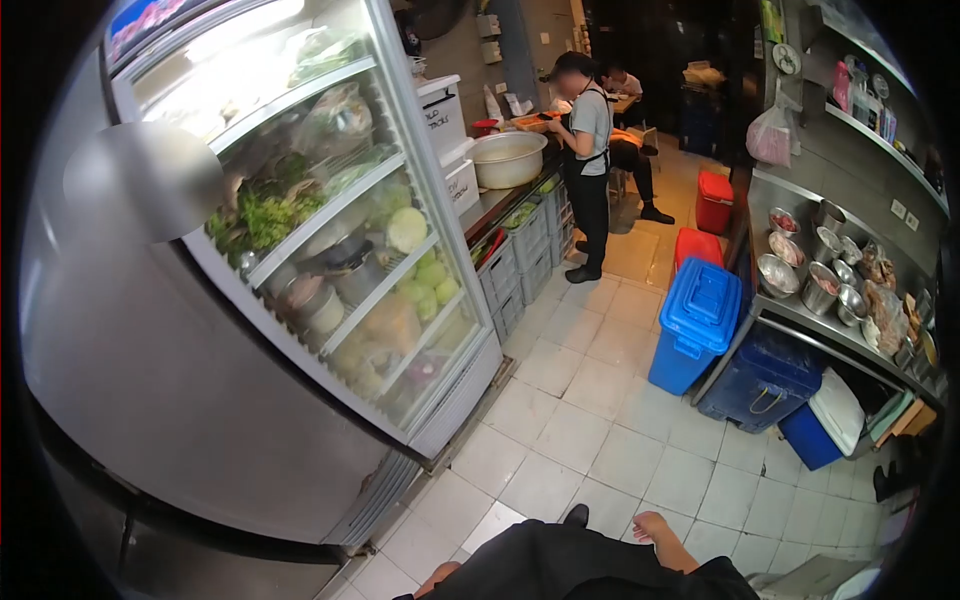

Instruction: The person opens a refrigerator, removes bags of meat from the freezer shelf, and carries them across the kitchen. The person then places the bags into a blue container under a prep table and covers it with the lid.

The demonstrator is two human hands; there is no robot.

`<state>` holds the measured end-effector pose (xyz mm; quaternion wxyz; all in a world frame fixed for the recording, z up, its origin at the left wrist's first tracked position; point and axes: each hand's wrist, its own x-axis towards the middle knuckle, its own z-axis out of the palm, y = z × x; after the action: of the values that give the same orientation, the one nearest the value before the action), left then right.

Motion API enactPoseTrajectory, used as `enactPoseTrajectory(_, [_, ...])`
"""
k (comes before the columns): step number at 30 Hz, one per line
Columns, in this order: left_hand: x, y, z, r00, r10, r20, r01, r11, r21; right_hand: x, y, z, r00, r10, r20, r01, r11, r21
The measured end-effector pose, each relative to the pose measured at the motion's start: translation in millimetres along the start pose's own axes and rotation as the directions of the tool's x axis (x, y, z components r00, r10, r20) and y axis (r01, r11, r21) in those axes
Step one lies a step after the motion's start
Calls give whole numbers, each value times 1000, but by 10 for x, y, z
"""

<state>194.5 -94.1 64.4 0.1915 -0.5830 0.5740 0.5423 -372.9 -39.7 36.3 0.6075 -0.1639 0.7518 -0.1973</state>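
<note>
My right hand hangs low over the tiled floor, to the right of my dark clothing. Its fingers are loosely curled, and whether they are apart or pressed together is too small to tell. At the bottom edge, left of the clothing, part of my left hand or forearm shows; its fingers are hidden. Nearest on the left stands a glass-door fridge holding leafy greens and round green vegetables. One dark shoe shows beyond my clothing.
A person stands at the left counter by a big metal pot; others sit beyond. A blue lidded bin and red containers line the right side. The steel table carries several bowls. Dark shoes show at far right.
</note>
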Motion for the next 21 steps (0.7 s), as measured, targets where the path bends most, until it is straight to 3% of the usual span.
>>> enactPoseTrajectory(4, [336,221,-543,999,-31,16,29,992,126,390,-279,-167,997,-7,81,4,999,33])
enactPoseTrajectory(8, [839,619,-1046,1000,11,0,-11,976,216,517,-513,-421,997,56,57,-57,998,16])
enactPoseTrajectory(13, [1504,1189,-1356,995,94,-19,-91,986,139,562,-534,-791,996,16,-88,3,976,216])
enactPoseTrajectory(18, [1150,2725,-1550,993,-24,119,10,994,110,549,-296,-914,981,111,-161,-43,925,377])
enactPoseTrajectory(21, [1578,2933,-1715,965,110,237,-160,966,204,701,204,-841,961,242,-135,-156,874,460])
